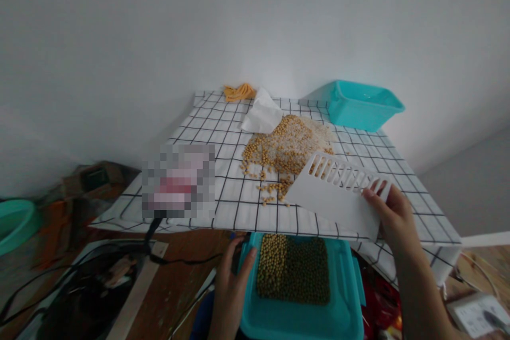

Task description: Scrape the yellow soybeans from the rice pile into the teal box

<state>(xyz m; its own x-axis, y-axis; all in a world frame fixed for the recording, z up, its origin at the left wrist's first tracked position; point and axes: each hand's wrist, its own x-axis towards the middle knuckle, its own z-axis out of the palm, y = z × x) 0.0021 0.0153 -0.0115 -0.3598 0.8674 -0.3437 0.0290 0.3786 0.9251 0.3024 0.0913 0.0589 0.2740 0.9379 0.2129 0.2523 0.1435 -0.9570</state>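
Observation:
My right hand (392, 218) grips the near right corner of a white slotted plastic scoop (338, 194), held tilted over the table. Its slotted edge points toward a pile of yellow beans mixed with rice (285, 144) on the checked tablecloth (227, 202). My left hand (235, 276) holds the left rim of a teal tub (346, 303) below the table's front edge. The tub contains yellow beans (292, 271).
A second teal tub (358, 103) stands at the table's far right corner. A white tissue (262, 114) and orange rubber bands (238, 92) lie at the back. A blurred patch covers something at the left. Cables and clutter lie on the floor at left.

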